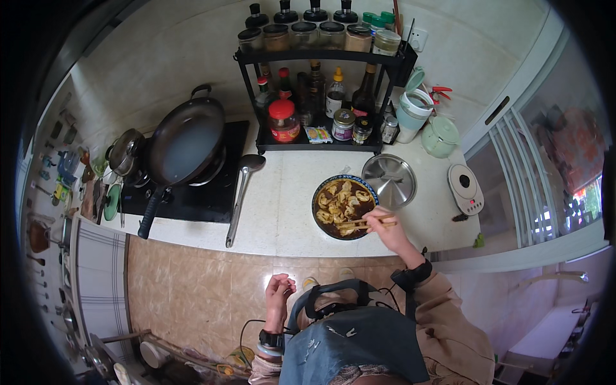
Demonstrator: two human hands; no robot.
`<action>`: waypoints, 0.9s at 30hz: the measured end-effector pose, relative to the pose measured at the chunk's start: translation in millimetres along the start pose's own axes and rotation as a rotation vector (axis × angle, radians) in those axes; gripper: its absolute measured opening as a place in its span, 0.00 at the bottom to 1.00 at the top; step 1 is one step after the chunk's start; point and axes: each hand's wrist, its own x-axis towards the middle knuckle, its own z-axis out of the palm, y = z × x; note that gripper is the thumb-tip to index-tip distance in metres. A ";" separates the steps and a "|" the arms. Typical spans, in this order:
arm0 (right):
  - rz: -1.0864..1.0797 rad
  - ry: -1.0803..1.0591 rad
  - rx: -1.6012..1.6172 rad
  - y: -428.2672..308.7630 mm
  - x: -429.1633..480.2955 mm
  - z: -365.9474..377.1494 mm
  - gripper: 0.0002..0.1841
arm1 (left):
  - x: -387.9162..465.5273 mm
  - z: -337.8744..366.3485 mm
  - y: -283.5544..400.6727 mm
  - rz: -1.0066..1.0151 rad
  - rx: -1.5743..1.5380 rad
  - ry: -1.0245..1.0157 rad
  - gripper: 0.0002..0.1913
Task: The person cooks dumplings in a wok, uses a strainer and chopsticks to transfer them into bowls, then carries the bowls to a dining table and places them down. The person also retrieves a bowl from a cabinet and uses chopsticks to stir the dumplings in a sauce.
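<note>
My right hand (388, 230) holds a pair of wooden chopsticks (355, 224) over the right front part of a blue-patterned bowl (315, 202). Their tips reach in among folded dumplings (344, 197), which sit in dark brown broth; whether they grip one I cannot tell. The bowl stands on the white countertop (288, 202) near its front edge. My left hand (279, 291) hangs in front of the counter, beside my apron (346, 341), with curled fingers and nothing visible in it. A stainless steel lid (390, 179) lies just behind and right of the bowl.
A wok (185, 139) rests on the black cooktop (231, 144), its handle (150, 216) jutting past the counter edge. Nearby lies a steel ladle (238, 202). Behind stands a black spice rack (317, 57) with jars and bottles. A small round appliance (464, 187) sits at right.
</note>
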 end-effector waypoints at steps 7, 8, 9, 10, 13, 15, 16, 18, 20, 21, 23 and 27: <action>-0.104 0.176 -0.190 -12.2 5.4 -35.9 0.07 | -1.4 -1.8 -2.1 -0.013 0.007 0.020 0.06; -0.115 0.201 -0.193 -18.7 2.9 -38.8 0.07 | -1.4 -1.7 -2.4 -0.015 0.007 0.025 0.06; -0.123 0.226 -0.175 -25.1 -0.2 -41.8 0.07 | -1.4 -1.3 -2.7 -0.008 0.005 0.020 0.06; -0.102 0.251 -0.203 -30.9 -3.4 -44.8 0.07 | -1.8 -0.2 -2.8 -0.003 0.005 0.014 0.06; -0.109 0.255 -0.231 -38.7 -5.8 -47.7 0.07 | 0.3 4.0 -1.5 -0.004 0.008 -0.002 0.06; -0.185 0.259 -0.407 -38.0 -6.1 -49.3 0.06 | 1.2 7.3 -0.8 -0.003 0.009 -0.009 0.06; -0.153 0.265 -0.494 -36.6 -6.9 -49.8 0.06 | 1.3 8.6 -0.5 0.000 0.010 -0.012 0.06; -0.272 0.295 -0.508 -32.9 -10.1 -50.3 0.06 | 1.3 10.6 0.1 -0.001 0.012 -0.013 0.06; -0.243 0.332 -0.422 -29.9 -13.9 -50.8 0.07 | 0.9 11.9 0.5 -0.008 0.010 -0.007 0.06; -0.197 0.349 -0.325 -28.8 -15.9 -51.0 0.07 | 0.6 12.4 0.6 -0.011 0.013 -0.008 0.06; -0.158 0.346 -0.244 -26.9 -18.3 -53.2 0.07 | 0.8 14.2 0.7 -0.019 0.021 -0.011 0.06; -0.146 0.358 -0.167 -22.0 -20.6 -59.0 0.07 | 2.2 18.8 0.6 -0.003 0.021 -0.029 0.06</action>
